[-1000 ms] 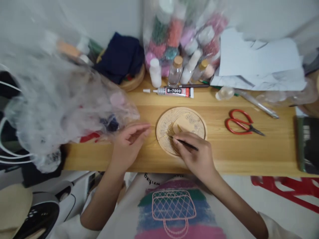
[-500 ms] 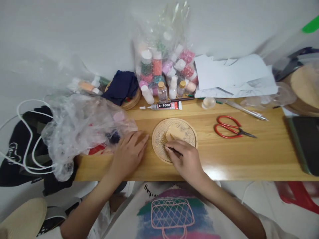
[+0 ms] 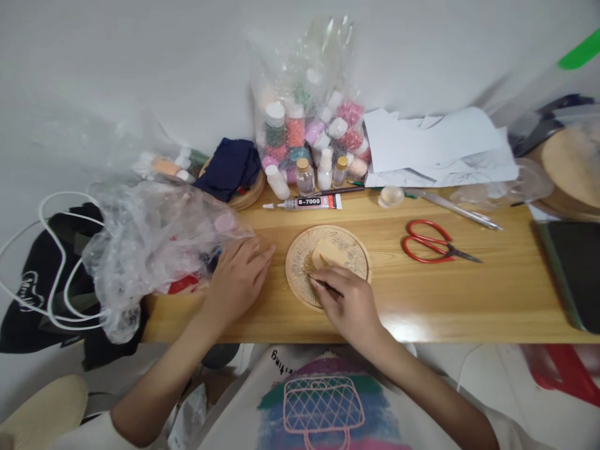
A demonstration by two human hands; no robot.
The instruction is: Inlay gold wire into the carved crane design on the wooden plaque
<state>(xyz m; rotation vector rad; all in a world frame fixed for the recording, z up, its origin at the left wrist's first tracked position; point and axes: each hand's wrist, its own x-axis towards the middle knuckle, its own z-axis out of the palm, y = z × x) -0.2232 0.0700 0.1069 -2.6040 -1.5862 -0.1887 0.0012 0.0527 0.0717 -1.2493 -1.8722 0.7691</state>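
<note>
A round wooden disc (image 3: 296, 250) with a carved or drawn line pattern lies on the table in front of me. My right hand (image 3: 349, 303) rests over its lower right part, fingers pinched on a thin dark pointed tool (image 3: 332, 288). The tool's tip touches or hovers just over the pattern left of the disc's centre; I cannot tell which. To the left of the disc, my left hand (image 3: 241, 278) lies with fingers stretched out at the edge of a clear plastic bag (image 3: 154, 231), holding nothing I can see.
Behind the disc lie a B-7000 glue tube (image 3: 315, 202), small bottles (image 3: 305, 178) and a bag of coloured jars (image 3: 295, 125). Red-handled scissors (image 3: 429, 242) are on the right, near a pen (image 3: 462, 209) and a small clear cup (image 3: 390, 197). White papers (image 3: 435, 147) lean at the back.
My left hand has slid slightly left, away from the disc and against the plastic bag. The right hand keeps its pinch, almost in the same spot. The view has shifted a little.
</note>
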